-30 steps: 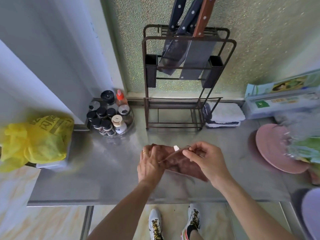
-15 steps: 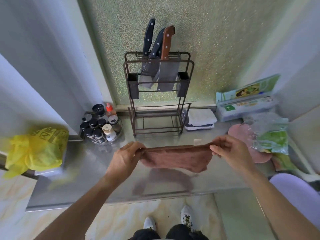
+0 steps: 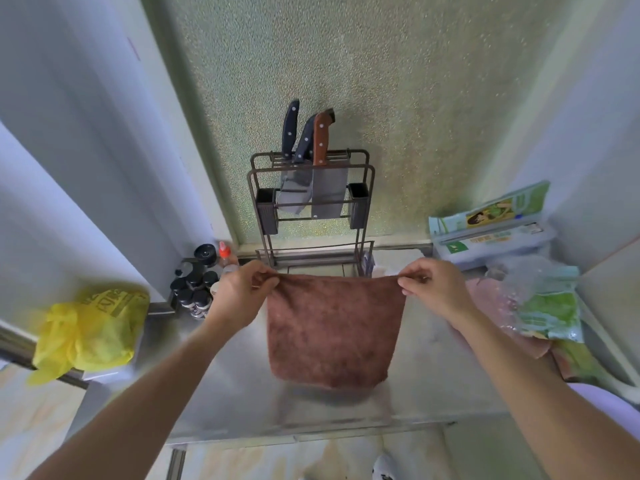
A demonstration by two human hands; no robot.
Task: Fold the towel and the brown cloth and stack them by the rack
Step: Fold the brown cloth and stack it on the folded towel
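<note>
Left hand (image 3: 239, 296): raised over the tabletop (image 3: 235, 386), fingers (image 3: 266, 279) pinched shut on the left top corner of the brown cloth (image 3: 332, 327).
Brown cloth: hangs open as one flat sheet straight down from both sets of fingers, its top edge stretched taut and level between them. Its lower edge droops close over the tabletop; whether it touches is hard to tell from this angle.
Long axis: the taut top edge runs left to right between the two hands, and the free length falls below the fingers, toward the person.
Rack (image 3: 311, 209): beyond the fingers, against the back wall, with knives (image 3: 320, 181) hanging in it. Its base sits just behind the cloth's top edge.
Right hand (image 3: 433, 289): at the same height as the left, fingers (image 3: 407, 282) pinched shut on the right top corner of the cloth.
Towel (image 3: 398, 259): probably the pale folded shape just beyond the right fingers, at the right foot of the rack. It is mostly hidden, so this is a guess.
Nearer hand: the right hand is nearer the stacking spot beside the rack, and the left is nearer the spice jars (image 3: 194, 292).
Step in hand: the cloth is spread for folding. The likely next move is to bring the two corners together, or to lay the hanging length on the tabletop below the fingers and fold it over.
Risk: the corner pinches are small, so a slip on either side would drop the sheet unevenly.
</note>
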